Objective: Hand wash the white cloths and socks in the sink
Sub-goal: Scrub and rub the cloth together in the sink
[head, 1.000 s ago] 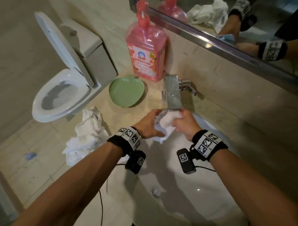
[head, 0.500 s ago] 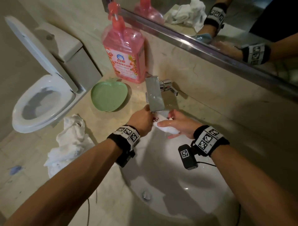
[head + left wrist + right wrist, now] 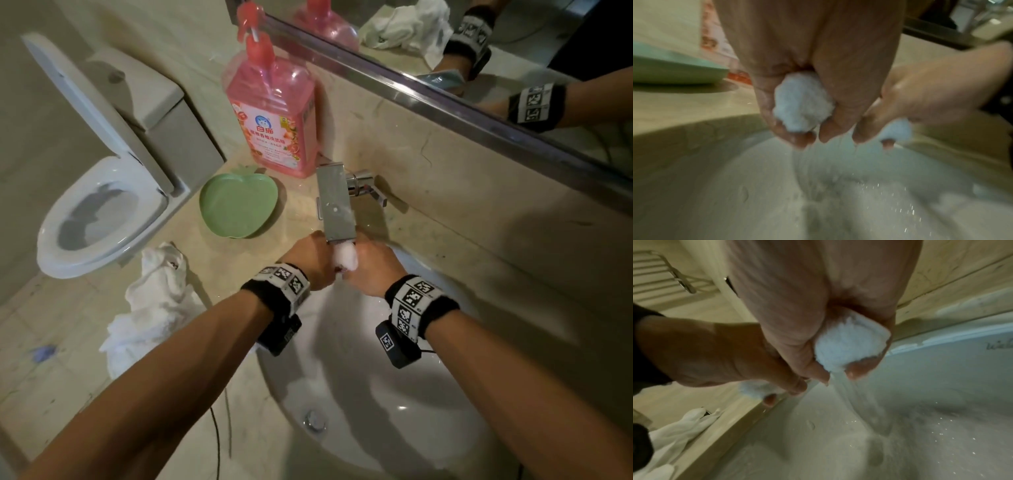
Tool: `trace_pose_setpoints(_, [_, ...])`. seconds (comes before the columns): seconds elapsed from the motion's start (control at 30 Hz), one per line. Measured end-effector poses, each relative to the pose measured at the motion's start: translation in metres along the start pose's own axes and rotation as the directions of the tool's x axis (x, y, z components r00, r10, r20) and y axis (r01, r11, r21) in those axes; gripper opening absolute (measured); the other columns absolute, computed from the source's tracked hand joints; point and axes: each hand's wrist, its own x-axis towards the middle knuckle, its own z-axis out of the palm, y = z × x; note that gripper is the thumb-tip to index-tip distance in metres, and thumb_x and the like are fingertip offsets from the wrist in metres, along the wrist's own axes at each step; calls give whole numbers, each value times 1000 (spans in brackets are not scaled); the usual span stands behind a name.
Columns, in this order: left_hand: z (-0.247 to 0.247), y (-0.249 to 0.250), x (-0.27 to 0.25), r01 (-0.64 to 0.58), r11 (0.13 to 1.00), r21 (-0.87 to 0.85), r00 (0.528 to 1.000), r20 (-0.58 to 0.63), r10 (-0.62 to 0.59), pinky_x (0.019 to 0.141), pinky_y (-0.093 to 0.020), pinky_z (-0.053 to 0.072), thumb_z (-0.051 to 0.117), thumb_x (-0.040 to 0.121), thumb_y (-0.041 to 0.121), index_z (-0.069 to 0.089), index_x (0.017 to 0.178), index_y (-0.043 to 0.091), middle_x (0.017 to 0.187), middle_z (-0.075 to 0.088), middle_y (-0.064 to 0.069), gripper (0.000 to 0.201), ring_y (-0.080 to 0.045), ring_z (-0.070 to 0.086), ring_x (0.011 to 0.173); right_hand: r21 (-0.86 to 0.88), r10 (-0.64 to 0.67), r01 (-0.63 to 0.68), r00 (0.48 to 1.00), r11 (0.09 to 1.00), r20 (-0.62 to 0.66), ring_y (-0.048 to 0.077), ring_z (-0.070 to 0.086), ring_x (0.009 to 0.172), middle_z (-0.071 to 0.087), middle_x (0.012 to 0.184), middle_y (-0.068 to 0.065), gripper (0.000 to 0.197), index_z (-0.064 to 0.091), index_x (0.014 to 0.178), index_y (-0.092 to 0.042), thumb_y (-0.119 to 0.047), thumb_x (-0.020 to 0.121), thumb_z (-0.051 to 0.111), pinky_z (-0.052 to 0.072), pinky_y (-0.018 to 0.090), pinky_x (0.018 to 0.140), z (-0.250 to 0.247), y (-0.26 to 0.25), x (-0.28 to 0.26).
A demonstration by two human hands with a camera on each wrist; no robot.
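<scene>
HEAD: left hand point(image 3: 313, 262) and right hand point(image 3: 371, 269) meet under faucet point(image 3: 335, 205), above sink point(image 3: 394, 394), white cloth point(image 3: 346, 257) between them | LEFT WRIST: fingers point(image 3: 795, 138) curled round cloth wad, water draining | RIGHT WRIST: fingers point(image 3: 816, 369) clenched on cloth | STEP: wringing or rinsing, likely | NEXT: judged, needs firm counter-twist, then pile point(image 3: 150, 301) beside sink.

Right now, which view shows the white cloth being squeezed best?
The left wrist view: the white cloth bulges between the left hand's fingers, water streaming off. The right wrist view shows its other end similarly; the head view shows only a sliver under the faucet.
</scene>
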Motion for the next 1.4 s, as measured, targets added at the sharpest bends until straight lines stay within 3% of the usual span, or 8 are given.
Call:
trace_pose_setpoints(0.27, [6, 11, 10, 142, 989, -32, 985, -95, -145, 50, -16, 40, 54, 88, 35, 57, 78, 23, 81, 66, 1, 16, -11, 57, 62, -258, -104, 114, 993, 959, 52, 15, 60, 62, 67, 80, -1, 16, 58, 91, -16, -28, 88, 68, 46, 24, 58, -3, 0, 11])
trace_pose_setpoints(0.57, [4, 17, 11, 40, 993, 110, 999, 9, -41, 58, -22, 44, 44, 88, 37, 57, 119, 29, 114, 68, -3, 35, -20, 61, 79, -275, -103, 121, 992, 954, 77, 15, 54, 75, 66, 91, 4, 21, 64, 104, -10, -18, 86, 70, 40, 23, 70, 6, 9, 13])
trace_pose_setpoints(0.73, [-2, 8, 12, 20, 999, 50, 991, 134, -27, 97, -33, 51, 58, 84, 43, 49, 138, 36, 135, 59, 1, 55, -23, 59, 118, 14, -8, 8, 1000, 1000, 15, 12, 62, 77, 62, 83, -7, 21, 66, 100, -20, -24, 81, 74, 42, 16, 65, 14, 18, 13])
trace_pose_setpoints(0.87, [-24, -3, 0, -56, 942, -331, 988, 117, 100, 96, -14, 39, 78, 77, 23, 45, 142, 22, 131, 50, 10, 73, -9, 50, 116, 171, 22, -32, 998, 985, 61, 18, 65, 95, 69, 103, -2, 44, 61, 116, -23, -33, 76, 76, 54, 33, 82, 9, 25, 9])
trace_pose_setpoints(0.97, [-33, -13, -9, -46, 887, -459, 990, 96, 100, 108, -33, 41, 79, 77, 15, 41, 145, 18, 138, 55, 1, 77, -17, 52, 126, 394, 10, -101, 974, 914, 227, 8, 62, 104, 64, 114, -9, 64, 48, 127, -33, -38, 70, 77, 54, 30, 86, 5, 21, -1])
trace_pose_setpoints(1.07, [-33, -23, -20, -9, 870, -494, 999, 23, 23, 102, -42, 46, 78, 76, 8, 47, 136, 16, 127, 61, -6, 68, -24, 57, 117, 548, -38, -65, 984, 834, 175, -16, 56, 102, 60, 109, -26, 40, 57, 110, -47, -37, 75, 75, 45, 12, 82, 3, 7, -8])
trace_pose_setpoints(1.23, [-18, -34, -34, 64, 867, -493, 994, -46, -100, 81, -35, 50, 85, 69, 17, 43, 116, 20, 109, 60, -4, 63, -25, 59, 98, 490, -45, 62, 998, 869, -48, 24, 71, 91, 75, 94, 8, 24, 73, 99, -9, -29, 86, 75, 57, 45, 85, 6, -15, -11])
trace_pose_setpoints(1.4, [-9, -37, -42, 24, 898, -439, 992, -102, -76, 72, -28, 44, 81, 74, 31, 50, 107, 29, 99, 63, 1, 45, -22, 59, 90, 536, -15, 19, 1000, 844, -10, 14, 71, 88, 75, 92, 1, 31, 70, 105, -10, -18, 77, 82, 57, 34, 78, 6, -19, -11])
